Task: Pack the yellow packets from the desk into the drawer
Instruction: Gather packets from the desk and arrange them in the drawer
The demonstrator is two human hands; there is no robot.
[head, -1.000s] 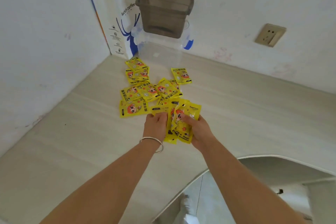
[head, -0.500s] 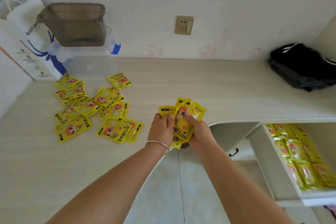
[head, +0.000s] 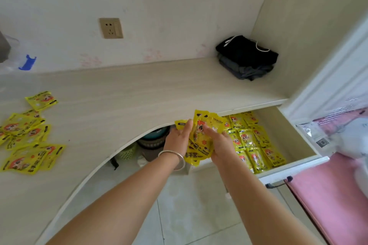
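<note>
Between my left hand [head: 177, 139] and my right hand [head: 220, 143] I hold a stack of yellow packets [head: 201, 139], upright, just off the desk's curved front edge and beside the open drawer [head: 290, 167]. The drawer, under the desk at the right, holds rows of several yellow packets [head: 252, 145]. More loose yellow packets [head: 27, 133] lie scattered on the pale wooden desk [head: 129, 93] at the far left.
A folded pile of dark clothes [head: 247, 57] sits in the desk's back right corner. A wall socket [head: 111, 28] is above the desk. Baskets [head: 151, 143] stand under the desk. A pink bed cover [head: 334, 191] lies at the right.
The view has swung right from the desk pile to the drawer. Both hands have carried the held stack of packets rightward, from above the desk to beside the open drawer.
</note>
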